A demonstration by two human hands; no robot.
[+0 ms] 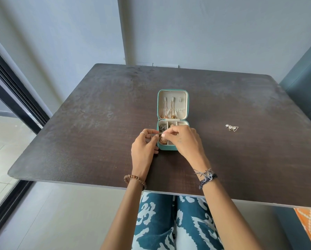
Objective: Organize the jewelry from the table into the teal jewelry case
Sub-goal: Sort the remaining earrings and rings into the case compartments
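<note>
Head view: a small teal jewelry case point(172, 121) lies open near the middle of a dark table point(97, 123), its lid tilted back away from the person. Gold chains point(169, 109) hang from the hooks inside the lid, their ends gathered at the cream pocket. The lower tray is split into compartments; a dark silvery tangle point(162, 128) sits in the far left one and a round gold filigree piece point(163, 140) in the near left one.

Both hands meet over the left side of the tray. The left hand point(144, 147) has finger and thumb pinched together at the case's left edge, and the right hand point(184, 139) pinches with curled fingertips just beside it; whatever tiny item they grip is too small to make out.

Well off to the right on the table lies a pair of triangle earrings point(232, 127) with clear stones, apart from the case
</note>
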